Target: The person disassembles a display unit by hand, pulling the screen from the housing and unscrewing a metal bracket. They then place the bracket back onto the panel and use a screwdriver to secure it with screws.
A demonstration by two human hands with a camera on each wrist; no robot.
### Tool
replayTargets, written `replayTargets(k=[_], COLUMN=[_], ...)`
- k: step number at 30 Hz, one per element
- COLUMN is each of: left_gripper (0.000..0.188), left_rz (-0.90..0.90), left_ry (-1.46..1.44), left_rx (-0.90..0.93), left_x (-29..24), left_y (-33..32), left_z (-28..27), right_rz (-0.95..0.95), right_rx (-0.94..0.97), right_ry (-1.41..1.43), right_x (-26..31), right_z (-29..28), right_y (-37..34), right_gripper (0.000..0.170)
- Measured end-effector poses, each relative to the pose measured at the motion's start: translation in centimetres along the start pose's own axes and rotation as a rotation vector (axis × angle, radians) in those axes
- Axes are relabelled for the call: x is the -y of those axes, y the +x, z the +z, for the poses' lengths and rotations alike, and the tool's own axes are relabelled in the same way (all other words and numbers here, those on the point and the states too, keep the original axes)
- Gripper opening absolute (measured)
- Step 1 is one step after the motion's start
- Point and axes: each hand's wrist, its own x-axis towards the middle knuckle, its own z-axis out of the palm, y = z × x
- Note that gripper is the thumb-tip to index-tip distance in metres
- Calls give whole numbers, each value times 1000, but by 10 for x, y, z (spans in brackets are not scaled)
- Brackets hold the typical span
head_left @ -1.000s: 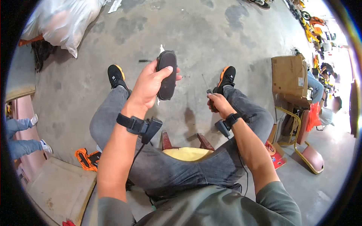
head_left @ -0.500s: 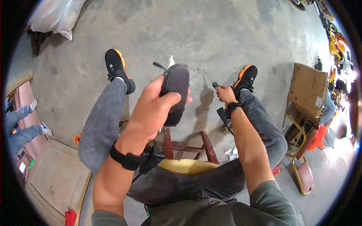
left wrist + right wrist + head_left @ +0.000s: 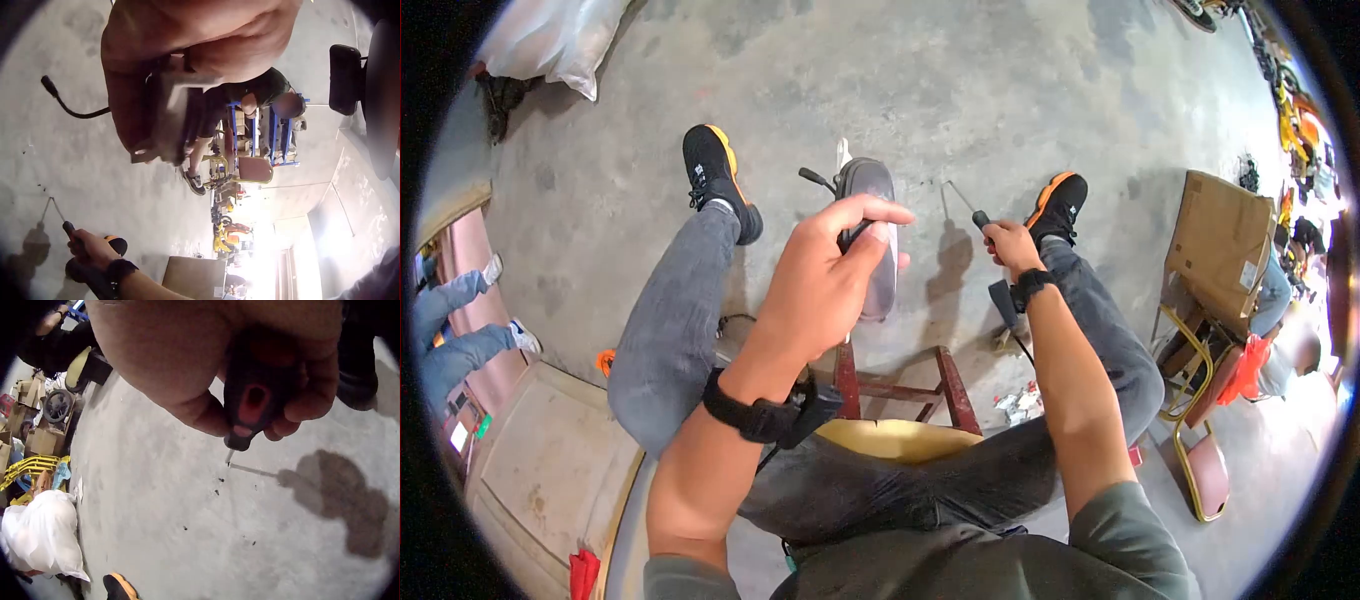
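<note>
Currently, dark oval housing: the flat plastic housing (image 3: 867,180) is held up above the grey concrete floor (image 3: 960,80), left of the screwdriver and well apart from the handle; its long axis is pointed roughly away from the body.
Left hand: the housing is gripped near its middle by the left hand (image 3: 800,290), the nearer hand, with thumb and fingers clamped round it.
Cable and tab: a short black cable (image 3: 810,175) and a white piece (image 3: 843,152) are seen at the far end.
Right hand: the black-and-red handle of the screwdriver (image 3: 256,394) is clamped in the curled fingers of the right hand (image 3: 1013,245).
Shaft: it is slanted forward and leftward, its tip met by its shadow at the floor, beside small dark specks (image 3: 221,480).
Cardboard box: a brown box (image 3: 1220,245) is placed toward the floor's right edge; its contents cannot be seen.
White plastic bag: a bulging bag (image 3: 560,45) is set toward the far left corner; what is inside cannot be made out.
</note>
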Motion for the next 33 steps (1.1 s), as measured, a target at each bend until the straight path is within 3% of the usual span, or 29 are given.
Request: replayTargets(k=[6,8,10,12,19,33], left_gripper=[16,15,16,19,22,15], left_rz=[-5,-138,-106,-135,-98,-45], left_ry=[-32,67,58,-85,-303,-402], left_rx=[50,42,68,128,326,460], left_x=[24,23,33,37,35,33], left_y=[7,6,8,9,9,10], left_z=[8,16,20,24,26,25], right_rz=[-149,-211,-270,-284,-351,-344], right_rx=[92,118,108,106,43,85], right_ry=[163,199,213,268,270,248], right_x=[58,66,72,71,62,54], right_z=[-36,-44,-46,-47,-46,-52], right_y=[-131,-179,-223,-256,-298,-302], right_gripper=[29,34,34,34,35,38])
